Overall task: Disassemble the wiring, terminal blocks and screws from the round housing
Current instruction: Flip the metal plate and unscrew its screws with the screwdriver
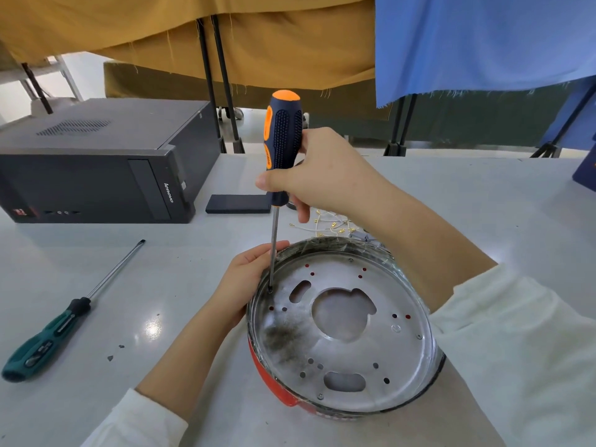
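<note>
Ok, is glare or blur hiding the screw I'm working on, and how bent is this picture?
Head view: sharp around the orange-handled screwdriver tip, which sits at the metal plate's left edge by the left hand. One glare spot lies on the table, well off the work. A dark smudge dulls the plate's lower left. Wide-angle bending shows at the edges, curving the table's far side.

Right hand (pixel 317 171): raised at 12 o'clock, fingers and thumb curled round the screwdriver (pixel 281 150), forearm running to 4 o'clock.
Left hand (pixel 246 280): at 9 o'clock of the round housing (pixel 419 304), gripping its rim, forearm toward 7 o'clock.
</note>
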A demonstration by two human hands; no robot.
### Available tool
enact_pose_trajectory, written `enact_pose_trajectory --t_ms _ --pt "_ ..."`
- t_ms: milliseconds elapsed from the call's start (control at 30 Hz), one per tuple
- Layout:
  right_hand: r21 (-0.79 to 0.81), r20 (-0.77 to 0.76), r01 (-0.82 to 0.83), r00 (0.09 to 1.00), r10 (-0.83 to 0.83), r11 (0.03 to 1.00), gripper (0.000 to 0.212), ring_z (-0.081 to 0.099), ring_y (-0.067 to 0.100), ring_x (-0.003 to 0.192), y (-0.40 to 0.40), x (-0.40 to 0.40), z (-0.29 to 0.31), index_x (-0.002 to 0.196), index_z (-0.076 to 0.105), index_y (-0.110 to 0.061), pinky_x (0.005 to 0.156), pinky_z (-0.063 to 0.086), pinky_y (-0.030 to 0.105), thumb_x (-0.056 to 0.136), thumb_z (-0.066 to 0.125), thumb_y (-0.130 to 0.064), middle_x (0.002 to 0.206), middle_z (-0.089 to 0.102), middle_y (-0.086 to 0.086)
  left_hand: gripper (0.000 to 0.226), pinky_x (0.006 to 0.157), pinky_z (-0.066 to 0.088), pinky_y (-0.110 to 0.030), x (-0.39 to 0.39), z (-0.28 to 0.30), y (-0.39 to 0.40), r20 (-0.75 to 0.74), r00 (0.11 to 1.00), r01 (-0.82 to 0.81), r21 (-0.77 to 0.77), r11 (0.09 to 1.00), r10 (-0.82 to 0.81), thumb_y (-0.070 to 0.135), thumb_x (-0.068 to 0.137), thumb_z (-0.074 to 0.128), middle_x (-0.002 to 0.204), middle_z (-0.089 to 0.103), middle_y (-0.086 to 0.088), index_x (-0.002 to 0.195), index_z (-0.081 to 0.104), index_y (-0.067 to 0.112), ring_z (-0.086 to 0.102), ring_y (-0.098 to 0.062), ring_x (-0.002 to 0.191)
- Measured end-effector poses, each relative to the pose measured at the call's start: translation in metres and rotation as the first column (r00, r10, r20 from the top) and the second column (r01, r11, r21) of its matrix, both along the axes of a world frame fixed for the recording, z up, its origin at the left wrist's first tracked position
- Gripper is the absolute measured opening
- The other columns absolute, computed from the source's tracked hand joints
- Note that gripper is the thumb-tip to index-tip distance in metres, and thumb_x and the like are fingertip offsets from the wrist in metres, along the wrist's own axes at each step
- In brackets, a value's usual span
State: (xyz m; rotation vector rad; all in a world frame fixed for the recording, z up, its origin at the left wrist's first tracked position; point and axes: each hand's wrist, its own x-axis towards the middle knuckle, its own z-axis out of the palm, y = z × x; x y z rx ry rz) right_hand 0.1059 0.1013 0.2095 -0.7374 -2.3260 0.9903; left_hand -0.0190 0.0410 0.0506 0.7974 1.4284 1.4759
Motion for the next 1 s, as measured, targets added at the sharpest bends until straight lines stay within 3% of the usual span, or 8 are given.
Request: enact_pose_trajectory --t_ms 100,167,300,433,567,667,867,1000 --pt "-0.089 0.116 -0.116 0.985 0.126 0.989 0.018 0.060 0.013 0.045 -0.001 0.001 0.014 0.096 0.059 -0.003 0.055 0.051 0.027 0.086 0.069 -0.014 0.076 0.067 0.006 0.023 0.072 0.056 -0.020 0.000 0.000 -0.001 -0.029 1.000 -0.001 -0.003 1.000 0.001 0.018 0.097 0.051 0.101 0.075 0.001 0.110 0.070 0.020 0.070 -0.017 0.097" --pt "-0.155 0.161 -0.177 0.966 0.202 0.972 0.013 0.063 0.017 0.054 -0.001 0.000 0.019 0.096 0.059 -0.008 0.050 0.045 0.022 0.087 0.068 -0.011 0.083 0.066 0.009 0.023 0.072 0.055 -0.021 -0.001 0.000 -0.001 -0.049 0.999 0.005 -0.004 1.000 -0.005 0.018 0.098 0.051 0.101 0.075 0.001 0.109 0.071 0.021 0.069 -0.017 0.097" --pt "-0.234 0.118 -0.153 0.976 0.184 0.960 0.015 0.061 0.017 0.053 0.001 0.001 0.014 0.097 0.057 -0.006 0.042 0.041 0.019 0.086 0.066 -0.012 0.076 0.062 0.008 0.022 0.073 0.055 -0.021 -0.001 -0.001 -0.001 -0.042 0.999 0.008 -0.003 1.000 -0.008 0.018 0.097 0.052 0.102 0.075 0.000 0.108 0.071 0.022 0.069 -0.017 0.097" --pt "-0.045 0.086 -0.035 0.996 0.038 0.998 0.039 0.047 0.008 0.038 -0.002 -0.002 0.004 0.070 0.050 -0.017 0.038 0.036 0.017 0.081 0.069 -0.050 0.050 0.053 -0.002 0.023 0.076 0.054 -0.023 -0.002 -0.002 -0.001 -0.080 0.997 0.010 -0.009 1.000 -0.011 0.020 0.097 0.051 0.101 0.075 0.002 0.106 0.071 0.026 0.070 -0.016 0.097" --pt "0.067 -0.038 0.048 0.998 -0.046 0.997 0.036 0.032 0.008 0.037 0.001 -0.007 -0.005 0.060 0.040 -0.019 0.038 0.031 0.016 0.086 0.062 -0.029 0.043 0.036 -0.010 0.023 0.079 0.054 -0.025 -0.002 -0.003 0.000 -0.092 0.996 0.006 -0.014 1.000 -0.007 0.021 0.098 0.051 0.101 0.075 0.003 0.104 0.072 0.028 0.069 -0.016 0.098" --pt "-0.013 -0.035 0.005 0.999 -0.006 1.000 0.034 0.032 0.007 0.037 0.005 -0.004 -0.004 0.059 0.041 -0.019 0.037 0.032 0.014 0.085 0.063 -0.021 0.041 0.035 -0.011 0.024 0.086 0.054 -0.031 -0.003 -0.004 0.001 -0.106 0.994 0.016 -0.018 1.000 -0.018 0.021 0.099 0.050 0.103 0.074 0.001 0.107 0.072 0.027 0.069 -0.018 0.100" --pt "-0.110 0.175 -0.137 0.972 0.155 0.984 0.015 0.048 0.012 0.043 0.017 0.015 0.011 0.076 0.055 -0.011 0.045 0.040 0.020 0.085 0.067 -0.016 0.068 0.060 0.012 0.029 0.077 0.054 -0.023 -0.005 -0.005 0.001 -0.117 0.992 0.037 -0.010 0.999 -0.038 0.019 0.100 0.048 0.102 0.075 0.003 0.100 0.074 0.031 0.070 -0.014 0.096" --pt "-0.220 0.134 -0.140 0.976 0.172 0.965 0.007 0.051 0.010 0.049 0.023 0.022 0.013 0.086 0.062 -0.011 0.044 0.041 0.017 0.083 0.068 -0.009 0.066 0.062 0.002 0.029 0.071 0.055 -0.018 -0.005 -0.005 0.001 -0.114 0.993 0.038 -0.003 0.999 -0.039 0.019 0.100 0.048 0.101 0.075 0.004 0.100 0.075 0.031 0.070 -0.012 0.094"
